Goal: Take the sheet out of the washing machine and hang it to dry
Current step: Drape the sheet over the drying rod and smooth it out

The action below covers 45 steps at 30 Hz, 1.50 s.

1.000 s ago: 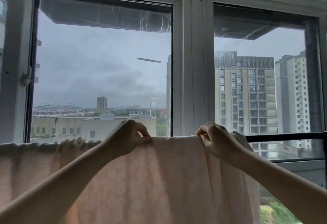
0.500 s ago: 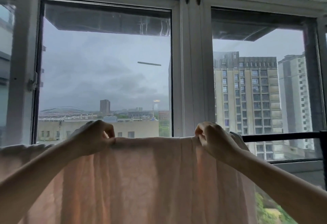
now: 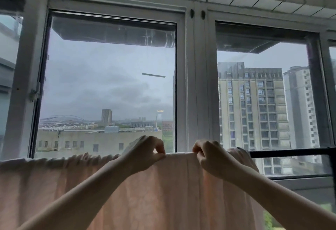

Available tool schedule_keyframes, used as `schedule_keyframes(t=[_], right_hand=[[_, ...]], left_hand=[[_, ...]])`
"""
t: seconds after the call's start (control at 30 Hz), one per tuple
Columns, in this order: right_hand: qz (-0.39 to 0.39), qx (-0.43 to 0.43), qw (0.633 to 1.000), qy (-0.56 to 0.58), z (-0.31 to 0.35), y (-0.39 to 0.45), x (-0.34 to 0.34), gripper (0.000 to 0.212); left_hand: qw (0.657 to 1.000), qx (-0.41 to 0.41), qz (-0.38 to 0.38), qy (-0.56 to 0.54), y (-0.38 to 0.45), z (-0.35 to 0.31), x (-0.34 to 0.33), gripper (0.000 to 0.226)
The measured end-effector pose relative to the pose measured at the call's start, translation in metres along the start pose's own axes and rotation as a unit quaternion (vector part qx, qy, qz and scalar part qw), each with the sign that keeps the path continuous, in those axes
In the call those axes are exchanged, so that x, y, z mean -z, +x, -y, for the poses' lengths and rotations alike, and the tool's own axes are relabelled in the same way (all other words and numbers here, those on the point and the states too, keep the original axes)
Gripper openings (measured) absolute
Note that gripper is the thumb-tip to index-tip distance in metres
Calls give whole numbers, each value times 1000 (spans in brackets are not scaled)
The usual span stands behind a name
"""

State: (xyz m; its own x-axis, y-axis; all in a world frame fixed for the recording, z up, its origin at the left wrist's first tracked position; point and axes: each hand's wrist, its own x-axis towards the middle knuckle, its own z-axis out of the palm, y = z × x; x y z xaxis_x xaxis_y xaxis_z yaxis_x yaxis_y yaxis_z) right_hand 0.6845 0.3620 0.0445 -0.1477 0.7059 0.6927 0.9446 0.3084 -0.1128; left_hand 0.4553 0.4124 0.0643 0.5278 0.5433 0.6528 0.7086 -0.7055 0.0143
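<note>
One sheet [image 3: 163,193], one rail [image 3: 291,152], two hands — left [image 3: 143,154], right [image 3: 211,158].

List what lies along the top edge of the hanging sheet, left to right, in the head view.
Bunched part of the sheet → left hand → smooth stretch → right hand → bare black rail.

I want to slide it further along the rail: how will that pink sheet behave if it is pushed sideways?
The sheet looks floppy: its top edge left of the left hand is already gathered into small folds, so pushing would probably bunch it. It hangs in soft vertical creases, so probably thin. The right hand pinches it easily beside the bare rail.
</note>
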Motion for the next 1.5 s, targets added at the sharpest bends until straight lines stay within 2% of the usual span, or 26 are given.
schedule_keyframes(t=[0.17, 0.37, 0.5, 0.6, 0.67, 0.8, 0.97, 1.2, 1.3, 1.5], right_hand=[[7, -3, 1000, 9, -4, -3, 5, 17], [8, 12, 1000, 8, -6, -1, 4, 14], [-9, 36, 999, -3, -5, -1, -1, 9], [-12, 33, 999, 0, -8, -3, 1, 9], [-7, 24, 1000, 0, -12, -5, 4, 10], [10, 11, 1000, 14, -21, -5, 10, 9], [4, -14, 999, 34, -27, -2, 11, 9], [-12, -13, 1000, 15, -31, -1, 4, 9], [-23, -3, 1000, 18, -33, 1, 0, 7], [-41, 4, 999, 23, -31, 8, -12, 3]], left_hand=[[993, 5, 11, 113, -12, 13, 17, 8], [988, 58, 31, 140, -30, 44, 36, 6], [988, 46, 17, 146, -28, 44, 35, 10], [995, 13, 35, 98, -19, 32, 17, 25], [999, -11, 32, 31, -13, 23, 1, 25], [998, -25, -30, -55, -9, 22, -16, 20], [991, 6, -75, -107, -17, 30, -13, 23], [994, 76, -74, -1, -44, 63, 17, 7], [991, 109, -66, 29, -54, 72, 31, 9], [991, 120, -20, 50, -47, 57, 29, 20]])
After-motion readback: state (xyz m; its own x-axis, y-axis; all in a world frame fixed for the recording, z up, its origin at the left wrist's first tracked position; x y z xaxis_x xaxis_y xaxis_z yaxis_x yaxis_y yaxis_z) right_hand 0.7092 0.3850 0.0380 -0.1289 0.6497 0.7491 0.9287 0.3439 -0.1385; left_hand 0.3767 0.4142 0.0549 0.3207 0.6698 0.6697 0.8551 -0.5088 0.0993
